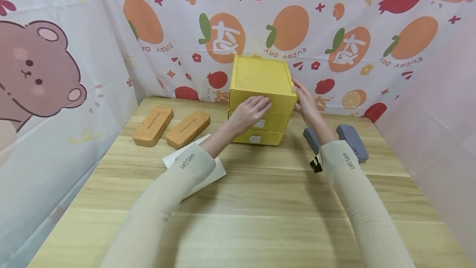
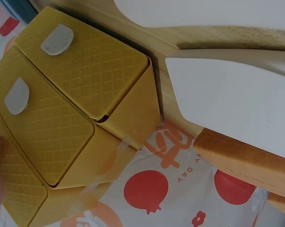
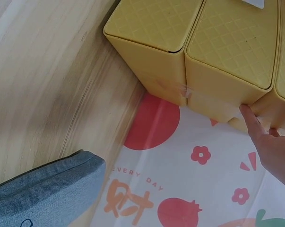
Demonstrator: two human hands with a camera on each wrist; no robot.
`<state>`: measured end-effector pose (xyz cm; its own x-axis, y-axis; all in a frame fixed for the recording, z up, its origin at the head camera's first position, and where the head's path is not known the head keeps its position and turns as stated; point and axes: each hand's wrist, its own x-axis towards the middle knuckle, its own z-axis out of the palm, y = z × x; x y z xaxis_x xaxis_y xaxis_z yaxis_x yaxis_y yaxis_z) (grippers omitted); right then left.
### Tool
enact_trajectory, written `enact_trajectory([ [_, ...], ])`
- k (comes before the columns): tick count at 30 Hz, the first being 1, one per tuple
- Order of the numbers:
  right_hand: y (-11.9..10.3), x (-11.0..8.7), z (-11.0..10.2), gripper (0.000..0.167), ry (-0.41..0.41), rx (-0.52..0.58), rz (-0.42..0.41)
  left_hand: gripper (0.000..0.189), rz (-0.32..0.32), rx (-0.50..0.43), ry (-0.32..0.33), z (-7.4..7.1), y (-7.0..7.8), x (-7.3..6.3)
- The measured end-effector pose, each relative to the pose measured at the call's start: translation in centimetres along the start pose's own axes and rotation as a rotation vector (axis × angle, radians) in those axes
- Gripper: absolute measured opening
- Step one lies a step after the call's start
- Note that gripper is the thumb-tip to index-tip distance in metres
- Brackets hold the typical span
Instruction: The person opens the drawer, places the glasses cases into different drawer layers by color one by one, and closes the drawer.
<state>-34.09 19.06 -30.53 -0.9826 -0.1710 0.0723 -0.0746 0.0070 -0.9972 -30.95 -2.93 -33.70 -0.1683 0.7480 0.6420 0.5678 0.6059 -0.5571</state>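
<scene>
Upright yellow 3-drawer box [image 1: 262, 75]: left hand [image 1: 248, 114] curls at its front (can't tell if gripping), right hand [image 1: 308, 104] touches its right side, fingers straightish.

Downward head view (wrist close-ups)

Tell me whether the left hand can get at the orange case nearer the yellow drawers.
Probably yes: in the head view that orange case lies uncovered on the table, left of the yellow drawers, though the left hand would first have to leave the top drawer's front.
</scene>
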Motion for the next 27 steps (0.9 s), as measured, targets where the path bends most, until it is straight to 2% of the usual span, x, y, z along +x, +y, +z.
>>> enact_trajectory([
  [7, 0.01, 0.0, 0.01, 0.05, -0.013, -0.006, 0.0, 0.028, -0.001, -0.001, 0.011, 0.05, 0.04, -0.11],
  [16, -0.17, -0.3, -0.1, 0.051, -0.041, 0.009, 0.006, 0.027, 0.02, -0.045, 0.072, -0.13, 0.29, -0.41],
  [27, -0.08, -0.14, -0.18, 0.051, -0.058, 0.002, 0.0, 0.027, 0.014, -0.043, 0.074, -0.79, 0.62, -0.56],
])
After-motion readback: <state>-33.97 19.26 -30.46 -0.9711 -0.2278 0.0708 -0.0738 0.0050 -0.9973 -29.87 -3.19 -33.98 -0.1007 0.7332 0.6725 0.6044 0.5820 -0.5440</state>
